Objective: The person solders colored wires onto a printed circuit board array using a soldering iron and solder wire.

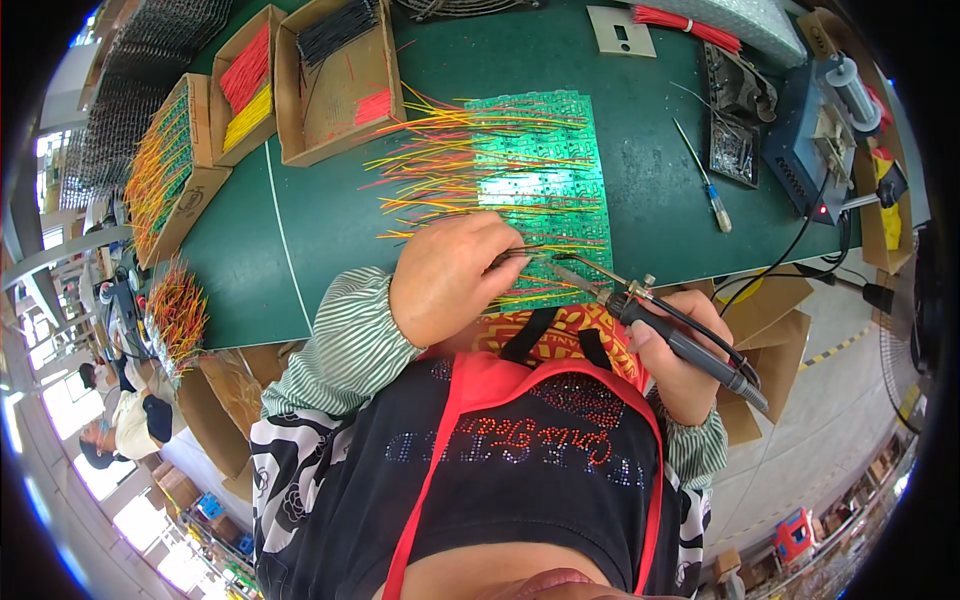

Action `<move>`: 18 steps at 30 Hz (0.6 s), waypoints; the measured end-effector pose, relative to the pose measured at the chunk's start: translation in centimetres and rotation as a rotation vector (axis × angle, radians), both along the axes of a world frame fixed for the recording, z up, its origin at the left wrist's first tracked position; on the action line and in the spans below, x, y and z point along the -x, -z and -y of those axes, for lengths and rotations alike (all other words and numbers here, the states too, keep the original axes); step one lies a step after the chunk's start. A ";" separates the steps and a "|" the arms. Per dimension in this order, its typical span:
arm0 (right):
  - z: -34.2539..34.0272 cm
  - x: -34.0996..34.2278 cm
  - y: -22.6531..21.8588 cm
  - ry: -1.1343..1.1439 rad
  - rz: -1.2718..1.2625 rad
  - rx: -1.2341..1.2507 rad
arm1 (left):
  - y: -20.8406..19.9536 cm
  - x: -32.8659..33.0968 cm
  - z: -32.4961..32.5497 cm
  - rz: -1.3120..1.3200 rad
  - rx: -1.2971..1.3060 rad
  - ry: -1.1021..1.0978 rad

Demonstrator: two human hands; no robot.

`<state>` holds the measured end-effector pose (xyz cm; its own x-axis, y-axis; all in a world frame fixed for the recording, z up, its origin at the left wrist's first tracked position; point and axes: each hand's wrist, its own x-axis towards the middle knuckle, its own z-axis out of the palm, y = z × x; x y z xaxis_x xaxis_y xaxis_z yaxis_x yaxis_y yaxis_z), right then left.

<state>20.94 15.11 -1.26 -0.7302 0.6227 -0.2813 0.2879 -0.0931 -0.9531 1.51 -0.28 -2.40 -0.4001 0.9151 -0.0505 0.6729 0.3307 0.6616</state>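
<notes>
My right hand (685, 350) is wrapped round a soldering iron (675, 345), which has a thin feed tube and a black cable along it. The iron's tip reaches the lower part of a green circuit board panel (540, 185). Over the panel's near edge, my left hand (455, 270) is closed in a pinch on thin black wires (508, 256), with their ends over the board. Rows of red and yellow wires (430, 165) lie across the panel and stick out past its left side. The iron's tip and the pinching fingertips are close together.
Cardboard boxes hold red and yellow wires (245, 85), black wires (335, 30) and wired boards (165, 170). A brush (715, 200), a dark tray (735, 145) and a blue soldering unit (800, 140) with a solder spool (850, 90) stand right. A person (130, 425) is at far left.
</notes>
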 end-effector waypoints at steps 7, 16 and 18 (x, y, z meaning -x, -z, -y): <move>-0.2 0.0 0.1 -0.050 0.016 -0.066 | 0.1 0.1 0.0 -0.002 0.015 0.009; -0.4 -0.5 0.2 -0.008 0.002 -0.081 | -0.1 0.3 -0.1 0.003 0.047 0.021; -0.5 -0.6 0.1 -0.022 0.020 -0.086 | -0.3 0.3 -0.1 0.001 0.043 0.021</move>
